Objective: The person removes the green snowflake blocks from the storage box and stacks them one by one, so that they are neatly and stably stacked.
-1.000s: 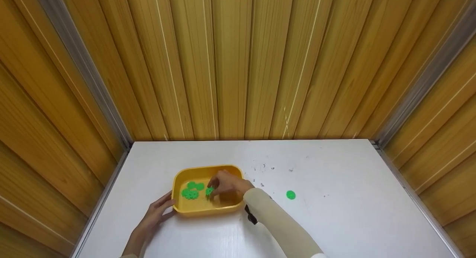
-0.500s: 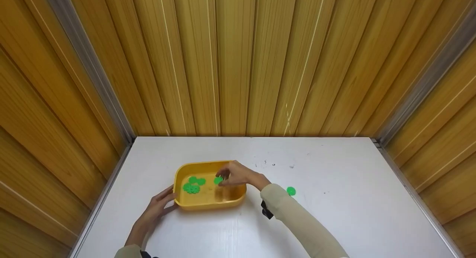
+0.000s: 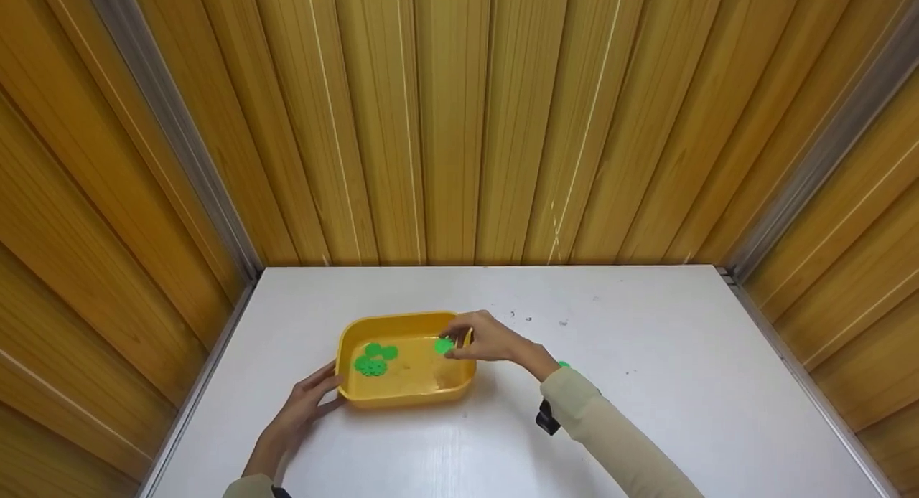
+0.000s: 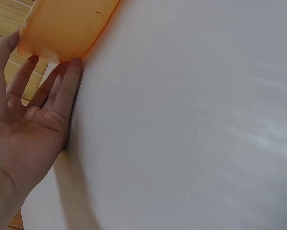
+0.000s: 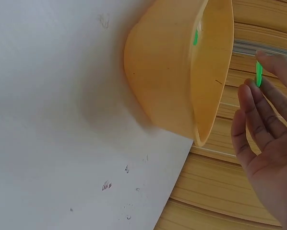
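A green disc point(image 5: 258, 73) is pinched between the thumb and fingertips of the right hand point(image 3: 487, 338), seen nearly edge-on in the right wrist view. It is held clear of the tray point(image 3: 413, 384), above the rim, and in the head view it appears over the tray's far right part. The left end of the tray is touched by the left hand point(image 3: 305, 403): its fingers are stretched out nearly straight, with the fingertips laid against the low part of the wall and the thumb set near the rim.

Inside the tray, a cluster of green discs point(image 3: 371, 366) is gathered toward the left, some of them overlapping; their exact number cannot be told. To the right of the tray, a lone disc point(image 3: 564, 364) lies on the white table point(image 3: 668, 426), mostly hidden by the right sleeve point(image 3: 610, 433). A black device point(image 3: 548, 418) is worn at the right wrist. Small dark marks point(image 3: 528, 318) are scattered beyond the tray, to its right. The table is bordered at the far side by a wood-patterned wall point(image 3: 452, 125).
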`<move>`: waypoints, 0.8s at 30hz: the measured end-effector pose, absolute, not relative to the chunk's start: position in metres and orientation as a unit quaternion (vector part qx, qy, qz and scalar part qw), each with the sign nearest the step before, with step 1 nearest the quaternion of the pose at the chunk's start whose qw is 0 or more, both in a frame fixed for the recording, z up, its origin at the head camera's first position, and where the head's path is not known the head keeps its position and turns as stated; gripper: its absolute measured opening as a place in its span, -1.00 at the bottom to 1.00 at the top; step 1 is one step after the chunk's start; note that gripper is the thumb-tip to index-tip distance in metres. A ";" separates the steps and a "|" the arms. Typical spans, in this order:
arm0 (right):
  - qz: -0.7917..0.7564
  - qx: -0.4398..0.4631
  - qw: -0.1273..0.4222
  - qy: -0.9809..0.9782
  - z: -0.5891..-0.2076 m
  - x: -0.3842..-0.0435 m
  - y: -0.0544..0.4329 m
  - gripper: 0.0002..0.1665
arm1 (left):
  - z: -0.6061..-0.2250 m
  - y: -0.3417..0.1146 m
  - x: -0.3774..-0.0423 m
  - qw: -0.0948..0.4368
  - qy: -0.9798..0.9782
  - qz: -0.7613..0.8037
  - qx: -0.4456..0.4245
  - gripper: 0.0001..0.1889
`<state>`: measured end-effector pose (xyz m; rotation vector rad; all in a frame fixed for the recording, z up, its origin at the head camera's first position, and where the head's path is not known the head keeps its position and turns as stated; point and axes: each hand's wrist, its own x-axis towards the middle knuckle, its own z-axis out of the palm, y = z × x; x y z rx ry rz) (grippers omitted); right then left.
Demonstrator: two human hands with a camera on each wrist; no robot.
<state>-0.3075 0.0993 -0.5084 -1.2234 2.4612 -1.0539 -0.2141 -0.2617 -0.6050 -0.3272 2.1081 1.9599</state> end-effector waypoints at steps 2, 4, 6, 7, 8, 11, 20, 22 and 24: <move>-0.357 -0.414 0.087 0.833 -0.507 -0.305 0.108 -0.65 | -0.605 -0.261 -0.214 0.122 0.720 0.673 -0.118 -0.33; -0.357 -0.414 0.078 0.834 -0.505 -0.302 0.115 -0.65 | -0.605 -0.261 -0.215 0.122 0.718 0.674 -0.124 -0.33; -0.355 -0.411 0.074 0.836 -0.502 -0.299 0.123 -0.64 | -0.604 -0.262 -0.215 0.127 0.718 0.673 -0.123 -0.33; -0.355 -0.411 0.072 0.837 -0.501 -0.298 0.126 -0.64 | -0.604 -0.262 -0.215 0.128 0.718 0.673 -0.123 -0.33; -0.353 -0.412 0.071 0.837 -0.499 -0.296 0.130 -0.64 | -0.604 -0.262 -0.215 0.129 0.718 0.673 -0.122 -0.34; -0.353 -0.414 0.067 0.837 -0.497 -0.292 0.139 -0.63 | -0.604 -0.263 -0.215 0.133 0.716 0.675 -0.119 -0.34; -0.364 -0.382 0.053 0.848 -0.502 -0.285 0.170 -0.63 | -0.605 -0.264 -0.218 0.139 0.719 0.672 -0.113 -0.30; -0.365 -0.371 0.050 0.853 -0.507 -0.284 0.178 -0.63 | -0.605 -0.263 -0.218 0.140 0.719 0.671 -0.116 -0.31; -0.366 -0.363 0.044 0.856 -0.511 -0.282 0.188 -0.63 | -0.605 -0.262 -0.218 0.142 0.718 0.672 -0.116 -0.31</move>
